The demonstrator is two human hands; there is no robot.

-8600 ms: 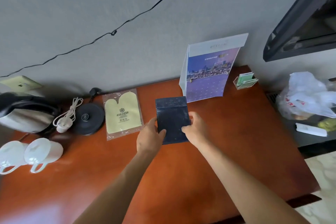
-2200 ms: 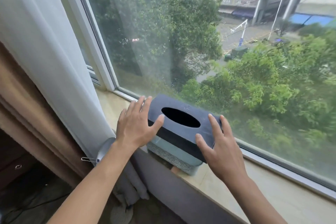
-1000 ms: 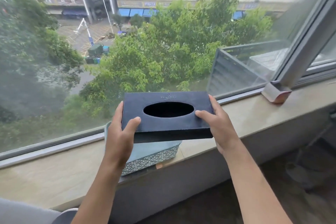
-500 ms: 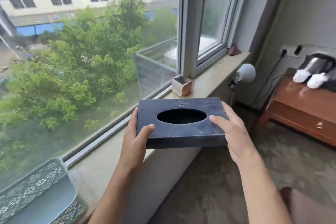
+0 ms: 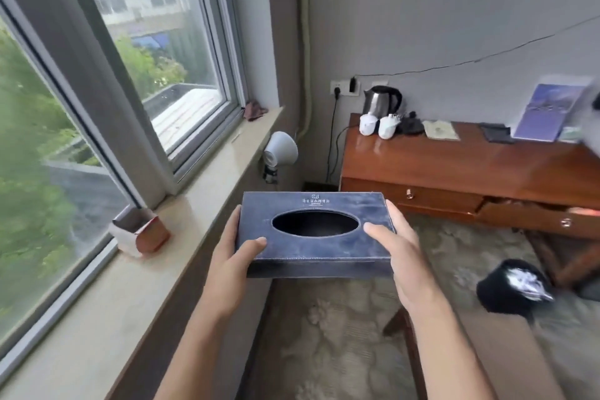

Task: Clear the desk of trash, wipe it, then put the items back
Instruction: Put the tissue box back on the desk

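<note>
While the box is in the air: the put-back step looks to be in hand, with wiping judged done.
Box: dark tissue box [image 5: 316,235], oval slot up, held level above the floor beside the windowsill [image 5: 201,178], well apart from the surface [image 5: 454,162].
Left hand [image 5: 232,261]: fingers curled round the box's left end, thumb on top.
Right hand [image 5: 401,256]: fingers wrapped round the right end, thumb on top.
Surface now: kettle [image 5: 381,101], two cups [image 5: 378,125], a card stand [image 5: 545,114] along the back edge; a dark pad [image 5: 496,133] nearer the right.
Next move: carry the box over, set it flat on a bare stretch toward the front edge, slot up, then let go with both hands.
</note>
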